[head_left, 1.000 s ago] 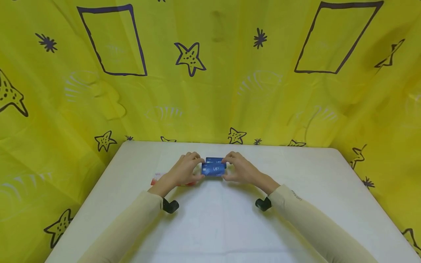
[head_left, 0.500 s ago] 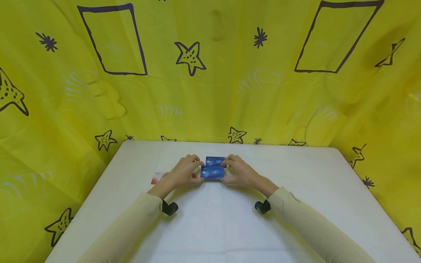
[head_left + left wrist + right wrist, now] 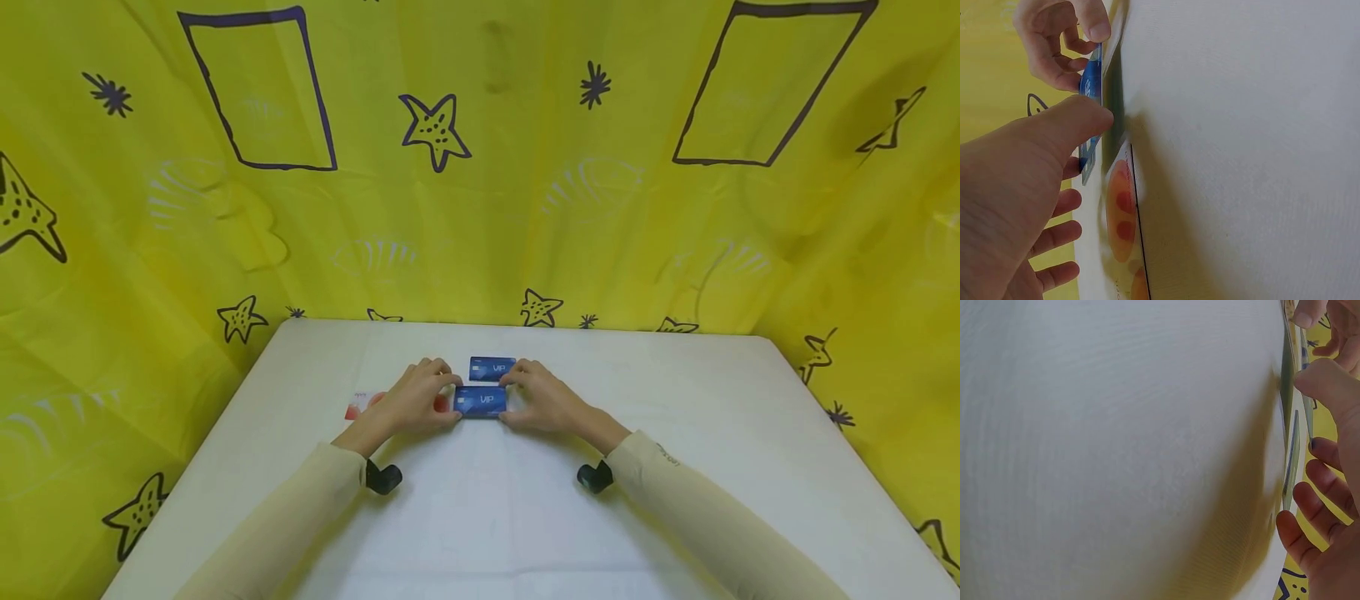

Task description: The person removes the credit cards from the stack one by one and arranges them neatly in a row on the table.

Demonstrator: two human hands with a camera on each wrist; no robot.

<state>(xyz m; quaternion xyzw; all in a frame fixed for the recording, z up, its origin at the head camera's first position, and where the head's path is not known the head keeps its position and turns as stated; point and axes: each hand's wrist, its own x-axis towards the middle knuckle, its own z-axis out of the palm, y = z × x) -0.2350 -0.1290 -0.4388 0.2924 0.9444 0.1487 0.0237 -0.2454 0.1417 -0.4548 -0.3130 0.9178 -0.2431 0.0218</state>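
Observation:
A blue card marked VIP is held between both hands in the head view. My left hand pinches its left end with thumb and forefinger. At the right end, my right hand pinches it the same way. The left wrist view shows this blue card edge-on, raised a little off the table. A second blue VIP card lies just beyond it, partly behind the right fingers. Beside and partly behind the left hand is a white card with red patches.
The white-covered table extends on all sides of the hands. A yellow curtain with star drawings hangs behind and beside it. Dark wrist-worn devices sit below both wrists.
Both hands have drawn the held blue card toward the person and slightly left. It overlapped the second blue card in view before; now a gap shows between them.

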